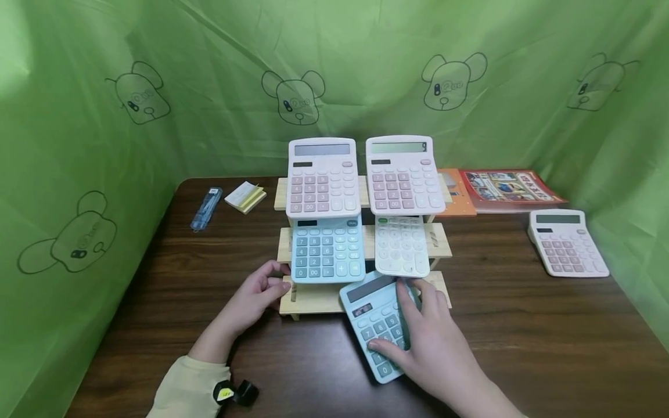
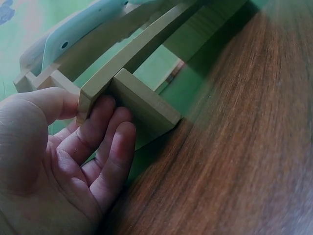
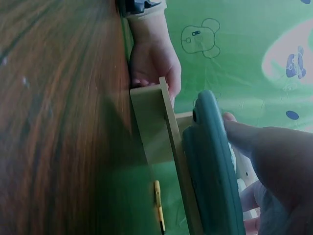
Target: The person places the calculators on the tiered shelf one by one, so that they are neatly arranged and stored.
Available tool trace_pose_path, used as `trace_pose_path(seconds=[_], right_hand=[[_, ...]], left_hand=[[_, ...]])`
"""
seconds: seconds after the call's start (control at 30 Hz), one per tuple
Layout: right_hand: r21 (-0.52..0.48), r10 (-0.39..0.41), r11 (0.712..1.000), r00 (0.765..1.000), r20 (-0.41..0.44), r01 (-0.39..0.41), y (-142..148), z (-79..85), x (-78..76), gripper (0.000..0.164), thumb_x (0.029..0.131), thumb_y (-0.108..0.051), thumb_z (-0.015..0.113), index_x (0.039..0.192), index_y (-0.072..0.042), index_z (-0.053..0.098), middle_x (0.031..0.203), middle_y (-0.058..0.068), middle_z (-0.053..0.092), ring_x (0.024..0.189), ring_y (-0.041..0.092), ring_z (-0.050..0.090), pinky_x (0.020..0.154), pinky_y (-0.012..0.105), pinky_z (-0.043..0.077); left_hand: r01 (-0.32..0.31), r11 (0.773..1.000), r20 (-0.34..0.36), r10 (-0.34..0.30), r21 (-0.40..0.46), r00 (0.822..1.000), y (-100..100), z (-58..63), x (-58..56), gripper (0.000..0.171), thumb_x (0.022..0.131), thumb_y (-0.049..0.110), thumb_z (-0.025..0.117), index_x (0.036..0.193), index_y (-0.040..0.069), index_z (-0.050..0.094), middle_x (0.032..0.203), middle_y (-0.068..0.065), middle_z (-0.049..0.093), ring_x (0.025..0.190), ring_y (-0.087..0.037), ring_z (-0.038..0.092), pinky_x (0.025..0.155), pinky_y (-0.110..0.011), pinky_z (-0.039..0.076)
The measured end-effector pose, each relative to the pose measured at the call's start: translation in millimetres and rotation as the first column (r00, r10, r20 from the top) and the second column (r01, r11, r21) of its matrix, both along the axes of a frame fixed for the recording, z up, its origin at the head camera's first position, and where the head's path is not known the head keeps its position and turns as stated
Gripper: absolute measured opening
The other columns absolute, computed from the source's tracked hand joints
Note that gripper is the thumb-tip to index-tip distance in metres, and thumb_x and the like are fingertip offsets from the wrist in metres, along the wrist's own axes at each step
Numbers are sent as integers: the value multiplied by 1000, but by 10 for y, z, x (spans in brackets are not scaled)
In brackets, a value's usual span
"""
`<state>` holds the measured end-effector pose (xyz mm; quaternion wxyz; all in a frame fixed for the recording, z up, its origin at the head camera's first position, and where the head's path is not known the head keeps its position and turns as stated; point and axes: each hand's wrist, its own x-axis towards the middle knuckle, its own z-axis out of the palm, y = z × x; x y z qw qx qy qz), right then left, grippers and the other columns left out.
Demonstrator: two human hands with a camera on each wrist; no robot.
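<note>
A three-tier wooden rack (image 1: pixel 313 299) stands mid-table. My left hand (image 1: pixel 258 296) holds the left end of its lowest tier; in the left wrist view the thumb lies on one side of the slat (image 2: pixel 105 81) and the fingers on the other. With my right hand (image 1: pixel 436 339) I hold a teal calculator (image 1: pixel 373 325) slanted against the lowest tier, thumb across its keys and fingers near its upper right edge. The right wrist view shows this calculator (image 3: pixel 212 161) edge-on. Above it sit a light blue calculator (image 1: pixel 328 249) and a white one (image 1: pixel 401 247), below two pink-white calculators (image 1: pixel 321 180) on top.
Another pink-white calculator (image 1: pixel 569 244) lies at the right. Behind the rack's right side are a red book (image 1: pixel 509 186) and an orange one (image 1: pixel 456 191). At the back left lie a pad of notes (image 1: pixel 245 197) and a blue packet (image 1: pixel 207 209). Green cloth surrounds the table.
</note>
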<state>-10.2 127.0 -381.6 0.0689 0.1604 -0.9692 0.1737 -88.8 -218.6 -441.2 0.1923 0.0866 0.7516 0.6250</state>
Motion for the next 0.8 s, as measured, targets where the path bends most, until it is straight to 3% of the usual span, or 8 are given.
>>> trace_pose_path(seconds=[0.13,0.27,0.43,0.57,0.8], right_hand=[[-5,41,999,998,40,-40,-24,-1,38,110,70,-81,59,146,-4,39,150,13,26,128,27,32,93,45,46],[33,124,991,984,130,-129,-37,10,55,124,61,-87,59,152,-7,28,157,9,16,131,25,26,96,41,44],[93,226,965,957,180,-245,-53,52,43,133,56,-71,80,154,-6,18,160,10,8,131,25,25,98,37,42],[107,257,955,952,164,-276,-80,69,29,117,64,-57,83,154,-11,23,159,11,11,128,25,28,95,36,45],[16,280,960,960,16,-280,-169,-11,13,111,63,-63,81,149,-10,36,152,17,25,127,30,34,93,42,46]], left_hand=[[2,1000,4,-2,5,1000,8,1,-2,34,100,22,55,124,3,42,98,-16,70,77,-32,68,68,-42,56],[-3,1000,7,3,10,1000,9,3,-1,33,100,21,55,124,3,42,98,-16,70,77,-32,68,68,-42,56],[-7,1000,8,7,24,1000,-9,-4,20,32,100,21,54,124,3,42,98,-17,70,76,-32,68,68,-42,56],[-1,1000,9,0,28,1000,-2,-12,20,32,100,20,55,124,4,42,98,-16,70,75,-31,67,68,-43,56],[-2,1000,18,1,19,1000,12,27,4,28,101,14,52,125,5,42,95,-14,71,74,-27,66,67,-43,55]])
